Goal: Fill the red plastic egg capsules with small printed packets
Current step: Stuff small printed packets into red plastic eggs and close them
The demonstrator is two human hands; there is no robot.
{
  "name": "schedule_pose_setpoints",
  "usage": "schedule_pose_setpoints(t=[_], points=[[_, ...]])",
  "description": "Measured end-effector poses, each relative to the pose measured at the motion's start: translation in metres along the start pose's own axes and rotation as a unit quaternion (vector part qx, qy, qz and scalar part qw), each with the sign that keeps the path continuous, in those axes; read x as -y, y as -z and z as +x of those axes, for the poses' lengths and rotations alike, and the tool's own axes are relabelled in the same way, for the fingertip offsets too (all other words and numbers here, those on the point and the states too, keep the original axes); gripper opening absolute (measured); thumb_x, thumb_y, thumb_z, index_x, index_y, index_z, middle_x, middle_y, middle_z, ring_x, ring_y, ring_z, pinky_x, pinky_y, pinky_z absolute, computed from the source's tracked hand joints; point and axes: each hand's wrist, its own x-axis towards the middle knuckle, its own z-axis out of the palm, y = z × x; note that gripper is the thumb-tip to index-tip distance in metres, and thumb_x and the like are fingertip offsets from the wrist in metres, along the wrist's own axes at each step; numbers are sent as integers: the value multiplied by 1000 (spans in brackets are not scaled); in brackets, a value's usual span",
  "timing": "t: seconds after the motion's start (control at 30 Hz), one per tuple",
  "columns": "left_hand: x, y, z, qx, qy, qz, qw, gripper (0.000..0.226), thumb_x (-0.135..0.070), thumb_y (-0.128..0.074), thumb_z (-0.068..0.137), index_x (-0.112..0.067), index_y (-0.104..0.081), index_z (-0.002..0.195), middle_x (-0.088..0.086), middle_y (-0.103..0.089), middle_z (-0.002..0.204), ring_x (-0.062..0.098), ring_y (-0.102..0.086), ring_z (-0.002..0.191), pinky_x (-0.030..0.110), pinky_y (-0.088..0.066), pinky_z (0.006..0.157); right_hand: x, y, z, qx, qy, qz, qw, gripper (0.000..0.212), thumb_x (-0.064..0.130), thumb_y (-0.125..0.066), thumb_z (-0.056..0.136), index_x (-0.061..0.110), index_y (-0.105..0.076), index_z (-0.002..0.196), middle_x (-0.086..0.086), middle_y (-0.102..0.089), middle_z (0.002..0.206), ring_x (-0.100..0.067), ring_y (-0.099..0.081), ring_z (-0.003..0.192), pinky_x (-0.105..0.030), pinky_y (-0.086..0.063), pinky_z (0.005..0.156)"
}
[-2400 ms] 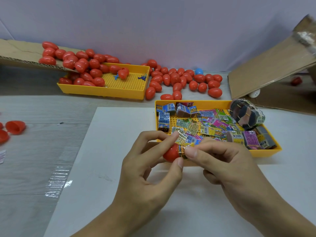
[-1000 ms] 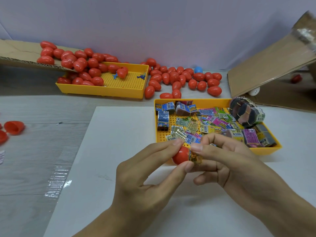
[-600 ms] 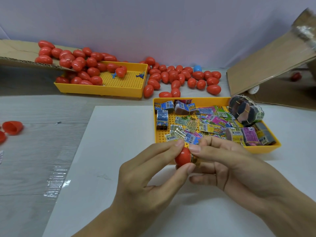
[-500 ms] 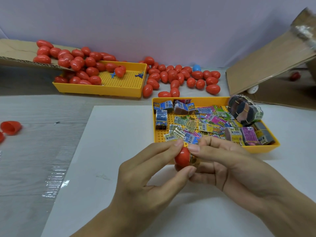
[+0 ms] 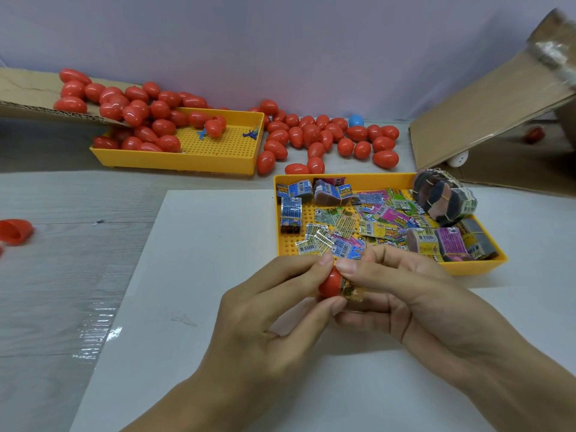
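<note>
over the white sheet (image 5: 218, 275), just in front of the near yellow tray (image 5: 343, 179), the left hand (image 5: 261, 325) pinched a glossy red egg capsule half (image 5: 330, 283) between thumb and forefinger. the right hand (image 5: 414, 307) pinched a small printed packet (image 5: 353, 291), yellow-brown and crinkly, sitting partly in the capsule's open end. the tray held loose packets (image 5: 386, 219) in blue, pink, green and yellow, with barcodes showing, plus banded bundles. closed red eggs (image 5: 327, 138) lay heaped behind it and in the far yellow tray (image 5: 218, 157).
</note>
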Motion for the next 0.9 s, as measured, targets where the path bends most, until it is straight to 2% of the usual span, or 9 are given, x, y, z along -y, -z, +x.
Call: schedule_pose_setpoints(t=[0.1,0.23,0.63,0.8,0.9], points=[[0,0,0,6,6,-10,1000,35,-22,-75,83,-7,-70,114,0,-70,112,4,-67,103,17,-51,89,0,0,0,1,-4,-1,1000,34,21,-82,56,15,-52,71,-19,-72,79,-29,-71,65,-33,-58,54],[4,1,-1,0,0,2,1000,41,-18,-82,77,-5,-70,115,2,-70,112,9,-69,102,21,-53,88,1,0,-1,14,-13,8,1000,33,21,-82,59,16,-52,73,-22,-72,84,-29,-71,64,-34,-59,54],[6,-1,-2,10,-9,-19,1000,38,-15,-75,80,-7,-67,116,0,-68,116,6,-66,107,18,-50,91,3,0,-2,13,-12,3,1000,34,20,-81,58,14,-52,74,-18,-71,76,-26,-70,63,-33,-60,55],[5,1,0,33,16,-63,997,38,-19,-77,82,-3,-69,115,4,-69,117,13,-67,109,24,-52,93,1,0,-2,6,-1,-5,1000,36,20,-82,56,13,-53,76,-21,-71,78,-27,-70,63,-31,-57,53],[4,2,0,31,42,-90,995,44,-23,-76,80,-8,-66,120,-1,-71,115,13,-69,107,24,-52,93,-2,-2,-1,-8,21,-15,1000,41,19,-84,54,12,-52,80,-19,-68,72,-27,-68,59,-31,-56,52]])
